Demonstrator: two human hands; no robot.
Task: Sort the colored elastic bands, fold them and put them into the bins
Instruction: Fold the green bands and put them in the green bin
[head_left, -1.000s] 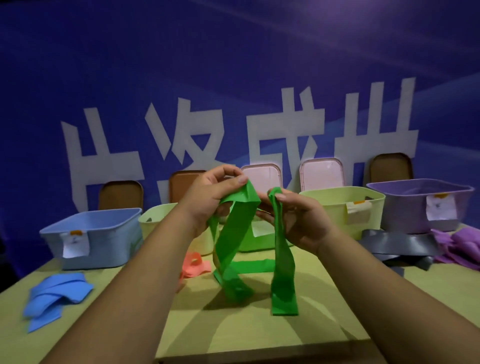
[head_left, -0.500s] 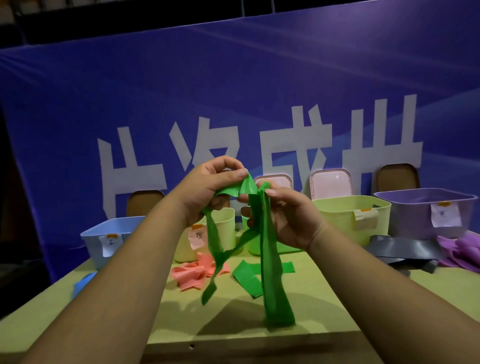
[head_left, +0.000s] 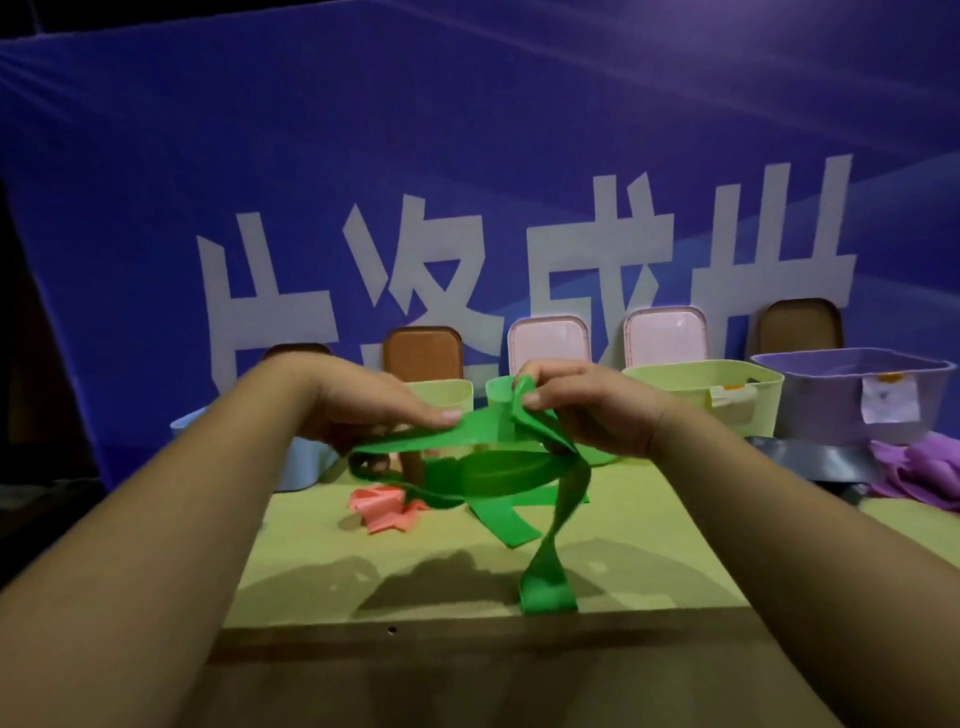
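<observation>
Green band (head_left: 483, 470) spans my fingers: left hand (head_left: 358, 405) pinches one end, right hand (head_left: 592, 410) pinches a fold. Its tail dangles below my right fingers.

Backdrop (head_left: 519, 130): four large white Chinese characters; the third looks like 成, the others unsure.
Purple bin (head_left: 810, 410): white tag (head_left: 889, 397), writing too blurred.
Light-green bin (head_left: 670, 387): paper label (head_left: 732, 399), unreadable.

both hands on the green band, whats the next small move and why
Probably bring the left hand across to the right hand, doubling the green band over. The left hand pinches one part and the right hand a bunched part, with a span stretched between them, while a twisted tail hangs down to the table, so the band is not yet folded.
</observation>
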